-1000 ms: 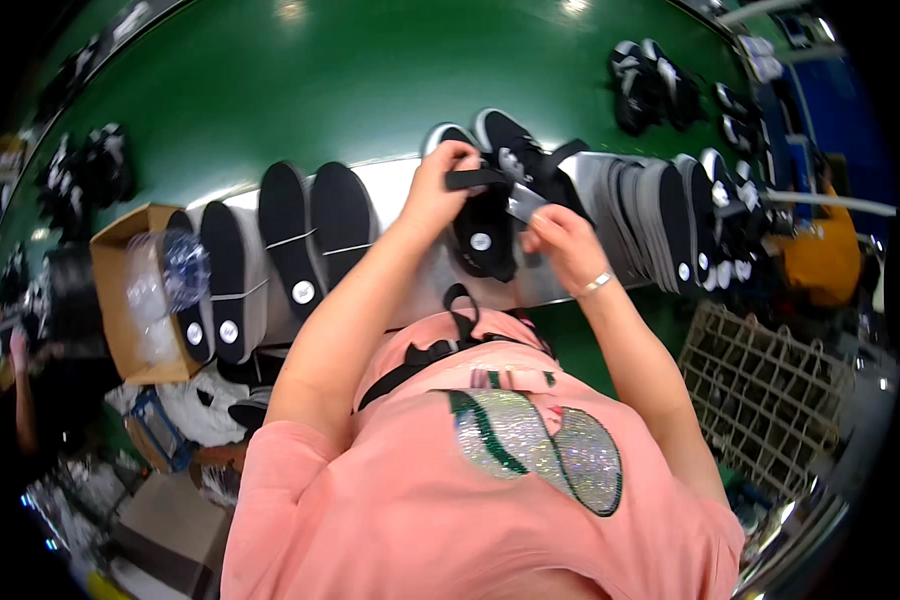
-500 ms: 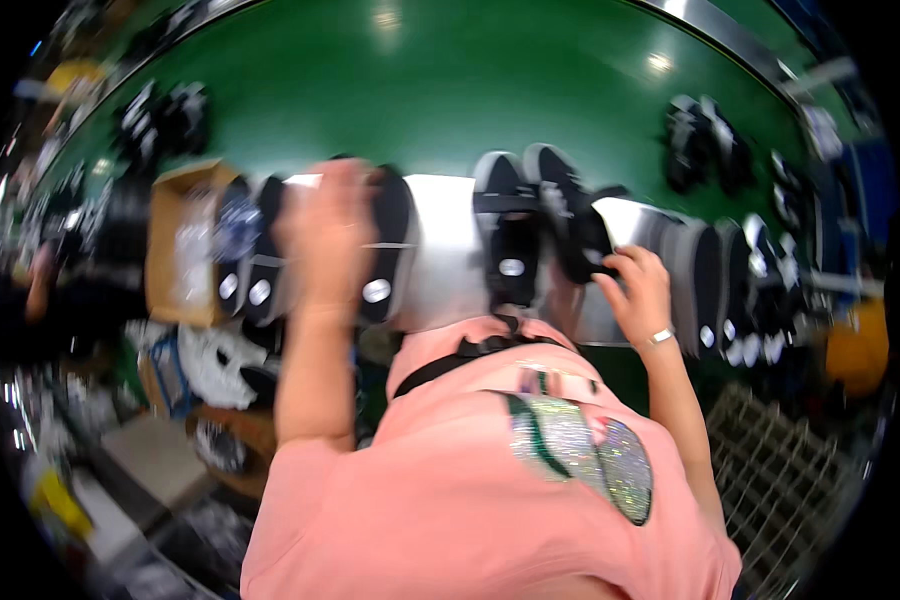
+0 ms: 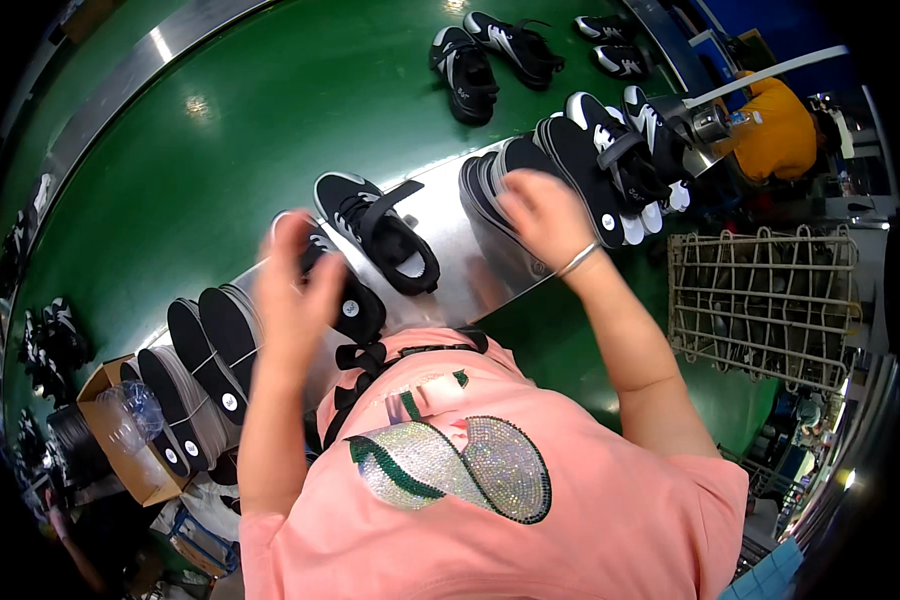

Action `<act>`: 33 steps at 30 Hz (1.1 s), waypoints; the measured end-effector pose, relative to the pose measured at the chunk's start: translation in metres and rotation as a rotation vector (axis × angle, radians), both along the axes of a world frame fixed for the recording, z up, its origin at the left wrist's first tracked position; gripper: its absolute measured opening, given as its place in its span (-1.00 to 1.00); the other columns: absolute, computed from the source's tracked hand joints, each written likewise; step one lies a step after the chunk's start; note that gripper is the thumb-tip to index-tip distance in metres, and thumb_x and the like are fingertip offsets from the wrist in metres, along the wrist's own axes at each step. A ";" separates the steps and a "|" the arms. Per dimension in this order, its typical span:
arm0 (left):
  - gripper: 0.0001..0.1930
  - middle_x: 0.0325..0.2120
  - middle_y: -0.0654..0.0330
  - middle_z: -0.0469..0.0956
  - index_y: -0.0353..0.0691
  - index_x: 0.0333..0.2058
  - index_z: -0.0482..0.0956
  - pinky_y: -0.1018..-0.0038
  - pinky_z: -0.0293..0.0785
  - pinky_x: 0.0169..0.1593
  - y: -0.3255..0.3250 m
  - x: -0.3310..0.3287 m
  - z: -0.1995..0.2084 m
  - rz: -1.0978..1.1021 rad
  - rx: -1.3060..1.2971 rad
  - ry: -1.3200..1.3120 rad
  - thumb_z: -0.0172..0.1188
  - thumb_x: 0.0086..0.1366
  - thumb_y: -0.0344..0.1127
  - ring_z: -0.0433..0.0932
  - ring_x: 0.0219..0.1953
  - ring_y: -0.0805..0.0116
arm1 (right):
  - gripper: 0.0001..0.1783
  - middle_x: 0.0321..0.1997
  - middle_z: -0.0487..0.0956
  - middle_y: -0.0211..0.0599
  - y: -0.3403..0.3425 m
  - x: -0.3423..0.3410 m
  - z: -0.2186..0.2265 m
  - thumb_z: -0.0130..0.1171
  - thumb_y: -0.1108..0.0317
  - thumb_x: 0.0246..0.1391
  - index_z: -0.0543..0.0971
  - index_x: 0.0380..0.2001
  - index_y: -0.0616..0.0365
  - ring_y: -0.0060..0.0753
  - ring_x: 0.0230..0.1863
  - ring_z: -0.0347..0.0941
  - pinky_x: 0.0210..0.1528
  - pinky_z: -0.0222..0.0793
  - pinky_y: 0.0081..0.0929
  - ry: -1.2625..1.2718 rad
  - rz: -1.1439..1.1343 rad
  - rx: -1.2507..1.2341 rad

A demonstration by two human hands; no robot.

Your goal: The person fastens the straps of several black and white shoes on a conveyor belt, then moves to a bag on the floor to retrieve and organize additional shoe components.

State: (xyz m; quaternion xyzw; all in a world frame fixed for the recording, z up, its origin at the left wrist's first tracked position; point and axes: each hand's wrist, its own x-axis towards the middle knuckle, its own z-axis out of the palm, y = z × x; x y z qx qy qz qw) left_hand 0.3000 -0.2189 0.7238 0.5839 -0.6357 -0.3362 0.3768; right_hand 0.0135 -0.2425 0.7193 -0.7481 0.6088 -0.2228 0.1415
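Observation:
My left hand (image 3: 298, 290) is smeared by motion, with thumb and fingers apart, and partly covers a black shoe (image 3: 358, 305) with a white round label inside it. Whether it touches that shoe I cannot tell. Just right of it lies the other black shoe (image 3: 407, 252), with grey trim and its strap lifted aside. Over by a stack of black and grey insoles (image 3: 482, 192) is my right hand (image 3: 550, 222), wearing a bracelet at the wrist. Its fingertips are blurred beside the stack, so contact is unclear.
More insole stacks (image 3: 225, 330) line the metal ledge (image 3: 450, 215) on both sides. A cardboard box (image 3: 120, 440) with clear plastic stands far left. Other shoes (image 3: 465, 80) rest on the green belt (image 3: 240, 170). A wire rack (image 3: 760, 305) and a co-worker in orange (image 3: 775, 130) are right.
The view has turned to the right. My left hand has gone from the left insole stacks to the shoes. My right hand has left the shoe's heel for the right-hand insole stack.

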 end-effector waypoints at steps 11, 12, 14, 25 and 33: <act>-0.41 -0.21 -0.09 0.26 -0.41 -0.05 0.19 0.28 0.29 -0.09 -0.020 -0.057 -0.066 -0.136 -0.171 -0.403 0.10 -0.17 -0.53 0.29 -0.15 -0.04 | -0.61 -0.30 0.46 -0.25 -0.014 -0.086 -0.026 0.24 0.08 -0.26 0.40 -0.35 -0.02 -0.09 -0.21 0.38 -0.22 0.29 -0.16 0.551 -0.505 0.240; -0.49 -0.22 -0.08 0.27 -0.39 -0.13 0.24 0.27 0.30 -0.10 -0.020 -0.052 -0.066 -0.149 -0.184 -0.370 0.09 -0.17 -0.53 0.29 -0.17 -0.04 | -0.61 -0.31 0.47 -0.28 -0.015 -0.088 -0.026 0.24 0.08 -0.26 0.39 -0.36 -0.02 -0.11 -0.21 0.39 -0.23 0.28 -0.17 0.562 -0.467 0.236; -0.64 -0.24 -0.05 0.30 -0.33 -0.29 0.32 0.25 0.30 -0.12 -0.018 -0.047 -0.069 -0.135 -0.209 -0.293 0.08 -0.17 -0.54 0.31 -0.20 -0.04 | -0.63 -0.32 0.49 -0.36 -0.012 -0.086 -0.023 0.23 0.09 -0.26 0.38 -0.38 -0.02 -0.17 -0.21 0.40 -0.26 0.22 -0.18 0.584 -0.398 0.211; -0.76 -0.43 -0.03 0.45 -0.27 -0.27 0.28 0.24 0.33 -0.30 -0.035 -0.049 -0.064 -0.126 0.067 -0.197 0.06 0.05 -0.48 0.42 -0.32 -0.04 | -0.71 -0.47 0.42 -0.35 0.009 -0.059 0.034 0.21 0.21 -0.19 0.48 -0.45 0.20 -0.45 -0.42 0.37 -0.34 0.31 -0.48 -0.088 -0.324 0.132; -0.73 -0.43 -0.07 0.48 -0.34 -0.29 0.31 0.32 0.36 -0.24 -0.035 -0.056 -0.094 -0.055 0.174 0.190 0.13 0.04 -0.38 0.46 -0.31 -0.03 | -0.74 -0.60 0.50 -0.35 0.011 0.031 0.002 0.11 0.23 -0.18 0.56 -0.59 0.24 -0.55 -0.52 0.38 -0.41 0.29 -0.61 -0.373 0.075 1.140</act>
